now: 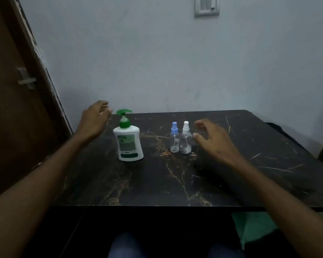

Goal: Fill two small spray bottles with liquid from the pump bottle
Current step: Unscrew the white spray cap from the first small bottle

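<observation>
Left hand (94, 121) hangs beside the pump bottle (128, 141), fingers loosely curled, holding nothing; right hand (213, 139) is spread open just beside the white-capped spray bottle (186, 140) — I can't tell if it touches. That bottle and the blue-capped spray bottle (174, 139) stand upright, side by side on the dark marbled tabletop (175, 179). Pump bottle upright too, spout pointing right — its label is too dim for me to read.
</observation>
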Demonstrator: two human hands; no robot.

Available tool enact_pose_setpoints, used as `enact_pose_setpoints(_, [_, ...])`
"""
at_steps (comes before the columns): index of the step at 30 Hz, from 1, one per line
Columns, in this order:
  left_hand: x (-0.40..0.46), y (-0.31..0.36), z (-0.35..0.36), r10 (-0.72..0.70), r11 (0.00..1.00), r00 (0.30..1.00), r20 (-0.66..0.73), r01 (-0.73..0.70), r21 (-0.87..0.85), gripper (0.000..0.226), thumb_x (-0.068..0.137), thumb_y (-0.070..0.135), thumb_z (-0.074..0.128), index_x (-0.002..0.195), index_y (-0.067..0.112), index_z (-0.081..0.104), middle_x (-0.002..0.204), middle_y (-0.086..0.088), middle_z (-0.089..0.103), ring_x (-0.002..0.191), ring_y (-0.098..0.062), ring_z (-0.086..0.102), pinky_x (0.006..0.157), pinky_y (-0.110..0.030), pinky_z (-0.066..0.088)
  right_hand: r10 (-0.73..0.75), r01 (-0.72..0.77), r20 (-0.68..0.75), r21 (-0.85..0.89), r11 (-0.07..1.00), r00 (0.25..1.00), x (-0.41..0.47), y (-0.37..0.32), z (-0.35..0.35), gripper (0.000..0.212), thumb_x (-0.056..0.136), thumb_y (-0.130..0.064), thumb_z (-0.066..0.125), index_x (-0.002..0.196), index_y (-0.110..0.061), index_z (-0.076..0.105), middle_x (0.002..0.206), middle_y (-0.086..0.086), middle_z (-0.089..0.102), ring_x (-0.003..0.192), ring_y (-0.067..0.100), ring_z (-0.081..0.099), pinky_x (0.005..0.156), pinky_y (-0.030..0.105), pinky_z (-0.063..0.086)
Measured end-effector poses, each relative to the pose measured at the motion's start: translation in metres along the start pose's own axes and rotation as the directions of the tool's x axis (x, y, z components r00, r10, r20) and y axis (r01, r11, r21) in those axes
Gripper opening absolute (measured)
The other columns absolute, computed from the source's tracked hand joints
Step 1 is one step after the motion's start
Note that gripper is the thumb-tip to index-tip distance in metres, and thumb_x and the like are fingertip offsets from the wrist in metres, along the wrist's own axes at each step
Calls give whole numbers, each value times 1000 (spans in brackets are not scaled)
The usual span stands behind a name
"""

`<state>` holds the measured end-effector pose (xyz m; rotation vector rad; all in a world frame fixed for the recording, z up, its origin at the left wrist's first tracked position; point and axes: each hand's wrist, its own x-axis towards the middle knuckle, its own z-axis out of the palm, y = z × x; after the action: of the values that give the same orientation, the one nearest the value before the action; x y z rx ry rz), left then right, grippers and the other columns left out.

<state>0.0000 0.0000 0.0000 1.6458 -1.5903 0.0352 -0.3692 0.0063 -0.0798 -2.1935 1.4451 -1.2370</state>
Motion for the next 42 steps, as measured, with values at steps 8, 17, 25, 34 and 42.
enact_pose_setpoints(8, [-51,88,-15,326,919,812,-484,-391,-37,39,105,27,56,138,7,58,137,-7,66,127,-16,61,110,-37,46,34,-29,-98,56,998,995,20,-13,26,27,95,-35,74,116,-20,67,107,-9,69,96,4,64,84,20,53])
enact_pose_setpoints(17, [-145,110,75,434,879,896,-97,-444,-173,49,96,39,65,140,20,57,122,4,69,111,-6,58,99,-33,48,88,-78,-142,73,994,986,6,-27,13,10,93,-22,77,100,-22,70,92,-13,70,86,-4,65,71,4,47])
enact_pose_setpoints(25, [-177,99,75,246,932,952,182,-181,-312,78,79,60,78,145,55,37,136,43,45,129,22,37,102,-8,28,52,-48,-31,100,994,998,-68,-89,-17,19,88,-27,79,95,-41,67,95,-28,70,95,-10,66,82,6,50])
enact_pose_setpoints(34, [-197,95,70,150,922,936,318,-16,-387,34,81,40,82,112,46,68,106,33,69,104,6,62,86,6,26,0,-6,51,125,992,999,-98,-100,-12,13,91,-26,76,99,-35,70,99,-21,73,99,1,70,87,21,52])
enact_pose_setpoints(42, [-199,94,76,155,869,953,259,-7,-495,32,79,36,81,108,45,71,108,30,72,105,-3,69,95,-28,50,-89,120,175,-173,978,980,-71,-105,-26,20,84,-54,73,91,-40,62,87,-23,65,85,-1,64,67,16,49])
